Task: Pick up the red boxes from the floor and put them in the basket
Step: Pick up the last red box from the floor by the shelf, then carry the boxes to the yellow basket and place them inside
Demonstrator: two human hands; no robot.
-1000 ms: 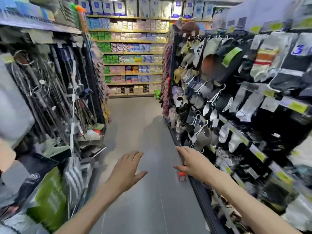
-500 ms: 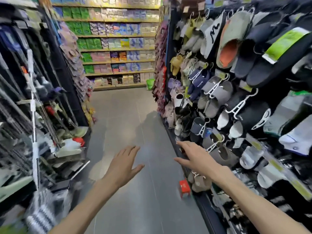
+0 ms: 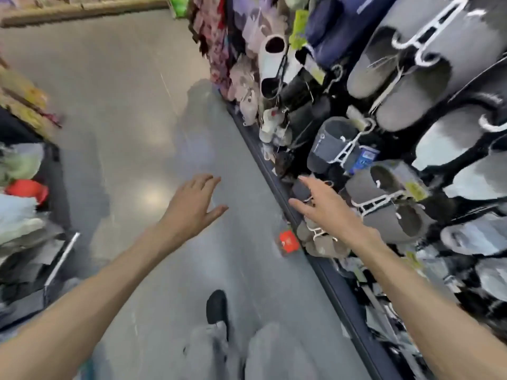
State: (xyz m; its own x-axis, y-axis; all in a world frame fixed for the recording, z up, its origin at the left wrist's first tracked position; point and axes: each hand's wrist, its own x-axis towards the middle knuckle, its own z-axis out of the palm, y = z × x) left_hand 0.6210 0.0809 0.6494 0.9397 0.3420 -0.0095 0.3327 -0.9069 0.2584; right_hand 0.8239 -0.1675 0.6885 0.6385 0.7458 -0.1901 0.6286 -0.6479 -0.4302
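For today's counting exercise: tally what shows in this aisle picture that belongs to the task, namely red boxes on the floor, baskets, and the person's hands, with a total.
Red box on the floor: 1
Basket: 0 in view
Hands: 2, left and right, both empty
Total: 3

head-worn camera looks steeply down the aisle floor (image 3: 131,111), apparently from standing height; edges blurred.

The grey floor (image 3: 131,111) looks smooth and faintly glossy; the slippers (image 3: 411,78) look like matt felt cloth on white plastic hangers (image 3: 343,152).
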